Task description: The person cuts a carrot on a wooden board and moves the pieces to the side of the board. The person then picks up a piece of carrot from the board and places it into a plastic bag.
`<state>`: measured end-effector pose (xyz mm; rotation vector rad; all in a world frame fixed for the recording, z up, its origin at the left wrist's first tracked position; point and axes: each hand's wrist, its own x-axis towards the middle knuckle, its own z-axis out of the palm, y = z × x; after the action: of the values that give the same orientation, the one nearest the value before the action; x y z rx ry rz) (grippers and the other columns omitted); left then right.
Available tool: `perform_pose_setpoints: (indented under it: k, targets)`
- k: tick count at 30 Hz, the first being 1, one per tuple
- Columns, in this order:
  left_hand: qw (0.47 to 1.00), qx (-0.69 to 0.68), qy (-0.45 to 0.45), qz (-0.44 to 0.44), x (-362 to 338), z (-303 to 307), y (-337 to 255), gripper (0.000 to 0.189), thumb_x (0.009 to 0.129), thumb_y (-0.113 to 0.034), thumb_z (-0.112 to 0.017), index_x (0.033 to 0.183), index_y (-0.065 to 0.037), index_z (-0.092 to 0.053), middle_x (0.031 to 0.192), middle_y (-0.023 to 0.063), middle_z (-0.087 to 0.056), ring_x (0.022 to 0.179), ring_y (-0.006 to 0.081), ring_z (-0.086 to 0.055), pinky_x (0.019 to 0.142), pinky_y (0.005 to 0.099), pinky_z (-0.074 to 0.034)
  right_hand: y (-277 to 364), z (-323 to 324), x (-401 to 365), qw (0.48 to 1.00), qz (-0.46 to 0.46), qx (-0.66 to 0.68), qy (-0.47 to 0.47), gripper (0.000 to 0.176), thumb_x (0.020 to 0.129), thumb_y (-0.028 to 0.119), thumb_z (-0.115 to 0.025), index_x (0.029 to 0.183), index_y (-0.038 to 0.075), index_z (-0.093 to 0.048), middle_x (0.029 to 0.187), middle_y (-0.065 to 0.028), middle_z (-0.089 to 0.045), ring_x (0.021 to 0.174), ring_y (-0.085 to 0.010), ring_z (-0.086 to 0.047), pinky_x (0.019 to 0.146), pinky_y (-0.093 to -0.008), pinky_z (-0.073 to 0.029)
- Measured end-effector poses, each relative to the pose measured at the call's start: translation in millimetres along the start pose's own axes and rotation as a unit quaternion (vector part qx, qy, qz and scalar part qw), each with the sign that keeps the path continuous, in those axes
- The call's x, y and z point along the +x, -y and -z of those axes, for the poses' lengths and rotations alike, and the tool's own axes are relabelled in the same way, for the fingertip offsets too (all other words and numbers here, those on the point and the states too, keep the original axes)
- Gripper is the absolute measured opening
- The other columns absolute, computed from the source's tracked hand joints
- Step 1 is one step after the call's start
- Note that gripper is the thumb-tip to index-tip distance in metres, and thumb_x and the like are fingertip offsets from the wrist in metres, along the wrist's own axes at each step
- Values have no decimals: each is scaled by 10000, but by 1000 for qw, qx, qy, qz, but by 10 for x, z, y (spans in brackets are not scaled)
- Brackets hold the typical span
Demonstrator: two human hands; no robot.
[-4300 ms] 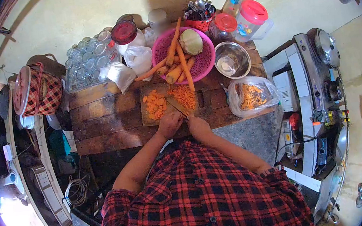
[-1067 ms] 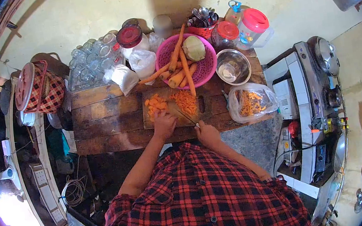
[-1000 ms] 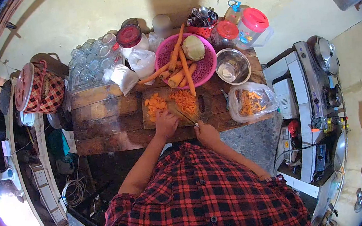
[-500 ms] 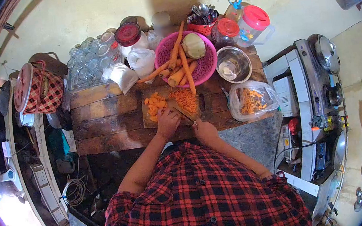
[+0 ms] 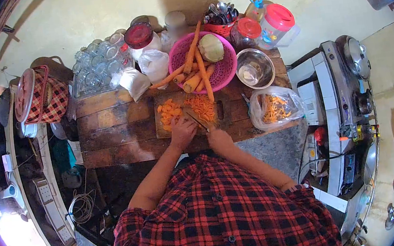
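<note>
My right hand (image 5: 219, 140) is closed around the handle of a knife (image 5: 198, 120), whose blade slants up and left over the wooden cutting board (image 5: 163, 134). My left hand (image 5: 183, 133) has its fingers curled and pressed down on carrot at the board's middle, right beside the blade; the piece under the fingertips is mostly hidden. Carrot slices (image 5: 169, 109) lie in a heap at the board's left. A pile of thin carrot shreds (image 5: 200, 106) covers its right side, beyond the knife.
Behind the board stands a pink basket (image 5: 233, 65) with whole carrots (image 5: 194, 80) and a pale round vegetable (image 5: 211, 48). To the right are a metal bowl (image 5: 269, 73) and a plastic bag (image 5: 294, 107) with orange scraps. Glass mugs (image 5: 96, 66) crowd the back left.
My right hand and the knife have shifted slightly left and forward, closer to my left hand. My left hand stays almost in place.
</note>
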<state>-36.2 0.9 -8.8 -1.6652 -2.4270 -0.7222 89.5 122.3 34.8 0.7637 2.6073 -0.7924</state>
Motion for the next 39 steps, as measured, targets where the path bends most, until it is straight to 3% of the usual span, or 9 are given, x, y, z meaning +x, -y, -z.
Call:
perform_pose_setpoints:
  k: [6,9,18,20,24,29,36,39]
  targets:
    - [1000,-6,-23,8,8,22,-37,171,663,-192,-687,827,-155,-659,871,-50,-633,945,160,-522,891,463,-307,17,-160,58,999,-32,-13,-2,277,902,270,-440,979,5,-457,781,-248,-616,766,-412,-613,649,-500,-490]
    - [1000,-1,-4,8,2,21,-20,183,656,-185,-691,834,-155,-660,877,-51,-634,946,155,-522,896,467,-306,11,-85,146,1000,24,-10,-12,273,900,270,-446,984,9,-443,781,-245,-617,769,-406,-615,650,-499,-490]
    - [999,-24,-29,12,7,9,-40,124,652,-177,-689,768,-142,-661,812,-32,-641,921,155,-531,897,443,-318,-14,-271,75,999,-34,2,-29,282,898,269,-455,969,-3,-452,751,-234,-616,735,-400,-617,642,-488,-492]
    - [999,-19,-30,7,15,61,-67,121,656,-176,-686,768,-139,-661,812,-29,-641,919,156,-533,894,441,-320,-25,-248,170,999,17,4,-43,274,897,267,-457,966,1,-453,730,-231,-615,717,-398,-616,629,-482,-494]
    - [1000,-14,-23,6,8,51,-50,116,670,-179,-677,772,-126,-658,817,-18,-645,907,161,-540,889,439,-324,15,-148,-11,998,31,11,-50,270,897,261,-457,960,-1,-456,729,-230,-615,715,-400,-616,618,-484,-493]
    - [998,-19,-52,1,0,9,-44,124,674,-172,-677,782,-116,-655,833,-10,-650,899,166,-547,890,438,-326,12,-271,23,999,-15,3,-34,291,897,258,-457,980,-21,-455,755,-244,-617,727,-400,-620,611,-493,-492]
    - [999,-17,-48,-1,-17,22,-54,152,658,-156,-688,798,-107,-657,832,-2,-651,900,172,-550,886,436,-330,41,-148,41,999,16,8,-33,298,891,267,-465,1006,-7,-446,755,-248,-617,736,-407,-617,635,-504,-487]
    - [998,-31,-49,4,-21,17,-60,168,657,-157,-690,813,-106,-653,832,0,-651,899,173,-549,884,436,-330,5,-238,-1,999,-16,28,-26,300,890,271,-466,1000,-7,-447,775,-249,-617,752,-410,-614,651,-501,-486]
